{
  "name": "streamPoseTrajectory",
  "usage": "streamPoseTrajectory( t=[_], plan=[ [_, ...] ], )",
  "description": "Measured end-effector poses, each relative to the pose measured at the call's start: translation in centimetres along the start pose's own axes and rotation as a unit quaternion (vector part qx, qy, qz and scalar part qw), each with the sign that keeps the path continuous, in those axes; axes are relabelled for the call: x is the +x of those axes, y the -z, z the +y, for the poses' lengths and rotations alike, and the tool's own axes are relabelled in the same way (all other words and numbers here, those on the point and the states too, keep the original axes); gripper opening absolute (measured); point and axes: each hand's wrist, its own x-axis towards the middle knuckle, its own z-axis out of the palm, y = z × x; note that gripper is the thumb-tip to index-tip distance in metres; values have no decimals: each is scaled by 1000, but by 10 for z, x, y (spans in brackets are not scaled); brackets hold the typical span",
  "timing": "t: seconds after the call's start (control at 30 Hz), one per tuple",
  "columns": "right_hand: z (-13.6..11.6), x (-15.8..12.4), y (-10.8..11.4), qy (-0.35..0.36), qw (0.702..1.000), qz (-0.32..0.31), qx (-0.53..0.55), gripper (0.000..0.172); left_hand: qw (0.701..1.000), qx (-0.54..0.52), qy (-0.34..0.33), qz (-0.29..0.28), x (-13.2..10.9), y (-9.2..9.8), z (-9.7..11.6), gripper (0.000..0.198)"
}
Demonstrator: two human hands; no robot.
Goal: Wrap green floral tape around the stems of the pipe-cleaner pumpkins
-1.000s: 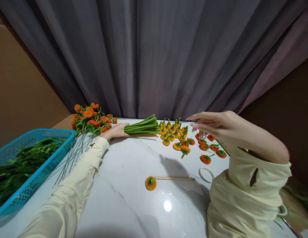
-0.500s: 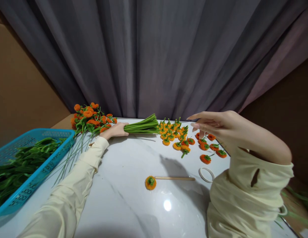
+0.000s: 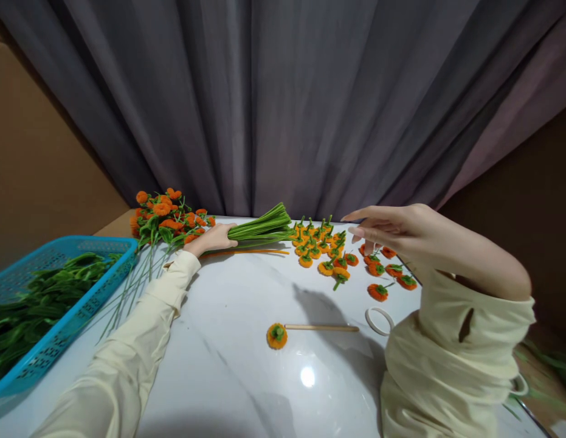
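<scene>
At the back of the table, my left hand (image 3: pixel 214 238) is closed around a bundle of green chenille stems (image 3: pixel 259 226), which fan out to the right. Just below the bundle an orange chenille stem (image 3: pixel 264 252) lies along the table. My right hand (image 3: pixel 396 228) hangs in the air at the right, fingers stretched and thumb apart, holding nothing. Under and beside it are several red-orange fuzzy flower heads (image 3: pixel 377 292). Between the two hands stands a group of yellow-orange flower heads (image 3: pixel 305 261) with short green stubs.
One yellow-orange flower head (image 3: pixel 276 336) lies by a thin wooden stick (image 3: pixel 321 328) on the white table (image 3: pixel 219 365). A white ring (image 3: pixel 380 321) is to their right. Finished-looking orange flowers (image 3: pixel 162 210) with long stems lie back left, beside a blue basket (image 3: pixel 82 307) of green leaves.
The tips of the green bundle have risen slightly and spread. An orange stem now shows beneath it. My right hand has shifted very slightly left.
</scene>
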Motion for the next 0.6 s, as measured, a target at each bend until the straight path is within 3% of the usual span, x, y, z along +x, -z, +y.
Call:
streamPoseTrajectory(
  t=[0.37, 0.6],
  plan=[
    [0, 0, 1, 2, 1000, 0, -24, 41, 999, 28, -17, -26, 1, -8, -5, 45],
    [-1, -1, 1, 6, 1000, 3, -19, 46, 996, 85, -32, -16, 0, -10, -4, 34]
  ],
)
